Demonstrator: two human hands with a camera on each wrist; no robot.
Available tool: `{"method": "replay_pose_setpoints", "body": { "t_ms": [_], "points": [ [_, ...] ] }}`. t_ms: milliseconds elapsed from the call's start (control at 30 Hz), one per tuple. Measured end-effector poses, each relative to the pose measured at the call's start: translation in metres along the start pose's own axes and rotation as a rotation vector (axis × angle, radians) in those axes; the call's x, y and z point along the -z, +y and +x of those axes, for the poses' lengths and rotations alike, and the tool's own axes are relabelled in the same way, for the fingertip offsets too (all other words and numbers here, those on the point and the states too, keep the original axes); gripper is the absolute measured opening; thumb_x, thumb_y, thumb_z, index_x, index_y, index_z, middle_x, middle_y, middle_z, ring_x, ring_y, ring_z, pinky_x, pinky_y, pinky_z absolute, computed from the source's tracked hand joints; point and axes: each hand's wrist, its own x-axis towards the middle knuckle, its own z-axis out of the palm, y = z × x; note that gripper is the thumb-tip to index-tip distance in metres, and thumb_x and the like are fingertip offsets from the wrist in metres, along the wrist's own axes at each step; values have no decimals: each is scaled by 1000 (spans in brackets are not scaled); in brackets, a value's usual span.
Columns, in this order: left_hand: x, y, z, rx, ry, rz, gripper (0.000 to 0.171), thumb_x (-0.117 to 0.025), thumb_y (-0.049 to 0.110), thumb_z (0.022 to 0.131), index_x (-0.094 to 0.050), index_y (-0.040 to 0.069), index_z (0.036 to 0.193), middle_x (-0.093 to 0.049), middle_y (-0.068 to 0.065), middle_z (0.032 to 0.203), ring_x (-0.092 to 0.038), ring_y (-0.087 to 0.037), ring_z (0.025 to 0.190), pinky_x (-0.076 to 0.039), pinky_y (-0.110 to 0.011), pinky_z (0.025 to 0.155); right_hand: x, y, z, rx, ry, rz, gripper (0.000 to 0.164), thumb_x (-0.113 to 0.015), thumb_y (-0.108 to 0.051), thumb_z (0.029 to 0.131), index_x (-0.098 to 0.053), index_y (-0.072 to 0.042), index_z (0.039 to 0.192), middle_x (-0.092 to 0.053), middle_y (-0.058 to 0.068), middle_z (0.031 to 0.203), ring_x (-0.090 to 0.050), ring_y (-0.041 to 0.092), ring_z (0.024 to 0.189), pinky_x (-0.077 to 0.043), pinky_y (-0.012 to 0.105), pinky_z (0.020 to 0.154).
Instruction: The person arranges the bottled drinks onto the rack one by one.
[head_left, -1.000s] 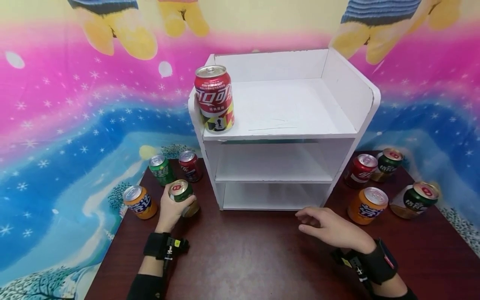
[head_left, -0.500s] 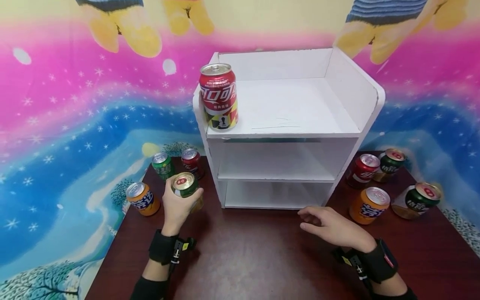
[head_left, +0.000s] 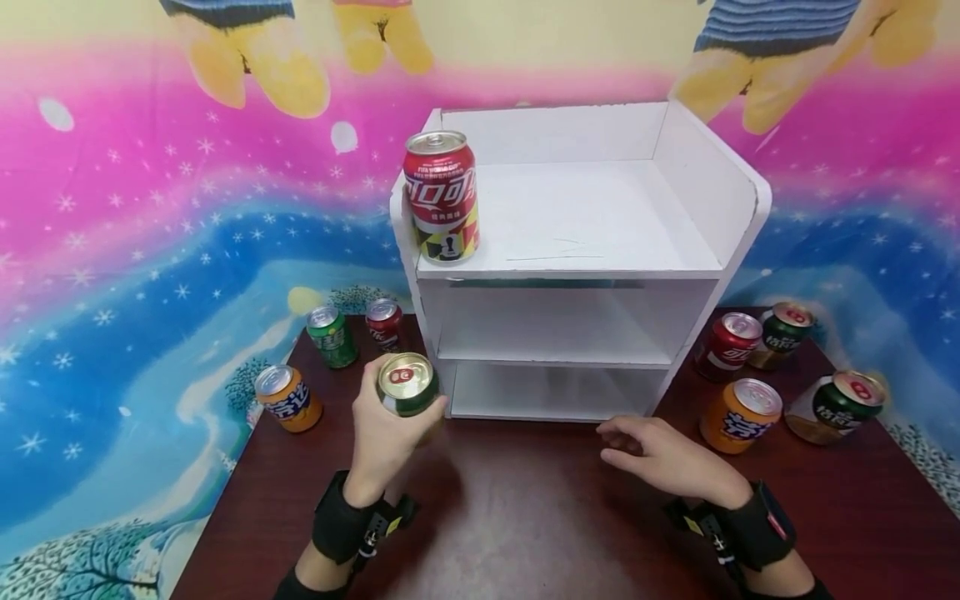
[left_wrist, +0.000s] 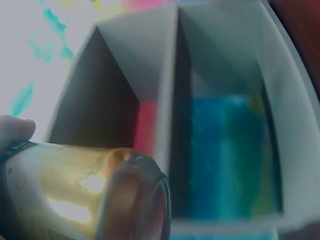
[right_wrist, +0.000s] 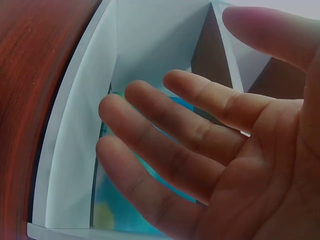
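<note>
My left hand (head_left: 385,437) curled round a can (head_left: 407,385), lid up, long axis near upright, now shifted toward three o'clock, right hand (head_left: 667,457) slack, empty

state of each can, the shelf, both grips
held green-gold can, lifted
left grip, curled round it
right grip, relaxed, empty
shelf unit, upright
upper red can, upright
left orange can, upright
left green can, upright
left red can, upright
right red can, upright
right orange can, upright
rear green-gold can, upright
front green-gold can, upright
</note>
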Motion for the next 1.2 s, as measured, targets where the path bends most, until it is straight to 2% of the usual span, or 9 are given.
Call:
{"method": "replay_pose_setpoints", "body": {
  "t_ms": [233, 500, 667, 867, 1067, 1200],
  "points": [
    [-19, 31, 1, -116, -132, -75, 73, -86, 12, 67, -44, 6, 128, -57, -5, 115, -56, -16, 100, -50, -38, 82, -2, 0, 1, -1, -10, 2, 42, -56, -38, 95, -59, -5, 120, -63, 6, 110, -61, 14, 92, -52, 33, 77],
    [-41, 59, 13, -172, -245, -169, 72, -83, 8, 69, -42, 5, 128, -54, -6, 117, -55, -16, 103, -50, -37, 83, -4, 1, 2, -12, -19, -32, 44, -55, -41, 95, -59, -6, 120, -62, 10, 113, -60, 14, 93, -51, 35, 77],
    [-53, 82, 28, -228, -311, -213, 69, -82, 8, 71, -42, 5, 127, -55, -6, 116, -56, -16, 101, -52, -35, 81, -4, -1, 2, -31, -20, -38, 44, -56, -42, 94, -60, -7, 119, -63, 10, 113, -60, 13, 93, -51, 33, 76],
    [-62, 114, 49, -295, -349, -220, 68, -81, 7, 71, -42, 3, 127, -55, -7, 114, -56, -15, 101, -51, -35, 83, -3, -1, 3, -57, -26, -34, 41, -57, -39, 94, -61, -8, 119, -63, 8, 112, -61, 17, 95, -51, 36, 78],
    [-67, 139, 68, -302, -364, -232, 67, -80, 8, 73, -42, 1, 127, -53, -8, 116, -53, -15, 105, -49, -33, 85, 0, 0, 4, -65, -42, -27, 42, -56, -42, 93, -61, -9, 119, -63, 7, 112, -60, 15, 94, -51, 39, 78],
    [-69, 151, 75, -321, -367, -232, 68, -81, 9, 72, -42, 0, 127, -53, -9, 117, -52, -14, 106, -48, -31, 86, -2, 0, 4, -71, -43, -28, 40, -57, -40, 94, -61, -9, 119, -63, 9, 112, -59, 15, 94, -50, 39, 79]
  ]
}}
